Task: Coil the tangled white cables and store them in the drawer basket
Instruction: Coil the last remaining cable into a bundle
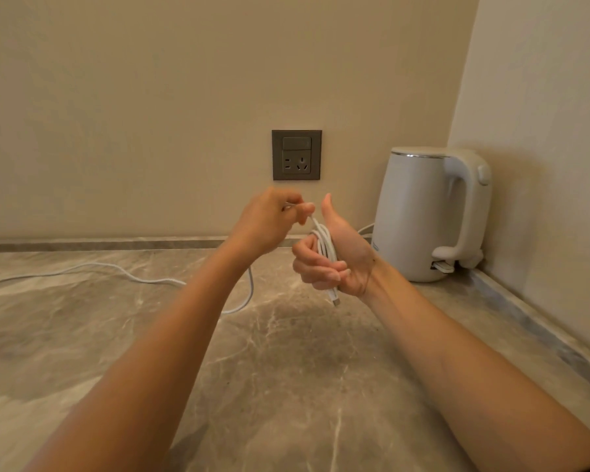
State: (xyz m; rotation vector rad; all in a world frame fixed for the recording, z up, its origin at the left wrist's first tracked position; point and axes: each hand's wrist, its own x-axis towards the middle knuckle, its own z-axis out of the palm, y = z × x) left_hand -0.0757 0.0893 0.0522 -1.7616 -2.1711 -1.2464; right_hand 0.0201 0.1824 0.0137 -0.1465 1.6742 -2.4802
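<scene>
Above the marble counter [304,369], a person's right hand [336,264] curls its fingers [321,269] round a half-wound white cable [325,241] while the left hand [269,221] pinches the feeding strand [314,221] beside it. Its slack [116,269] trails left along the counter; even loops under light tension would likely wind best.

Warm dim light, wide-angle edge distortion

The right hand [334,257] holds several loops of white cable [325,243] in its curled fingers [314,267], thumb pointing up, and a connector end [335,299] hangs below the palm. The left hand [269,223], just beside it, pinches the cable above the loops. More cable trails left across the marbled worktop [286,369]. A white kettle [419,212] stands in the right corner, near a wall socket [296,155].
</scene>
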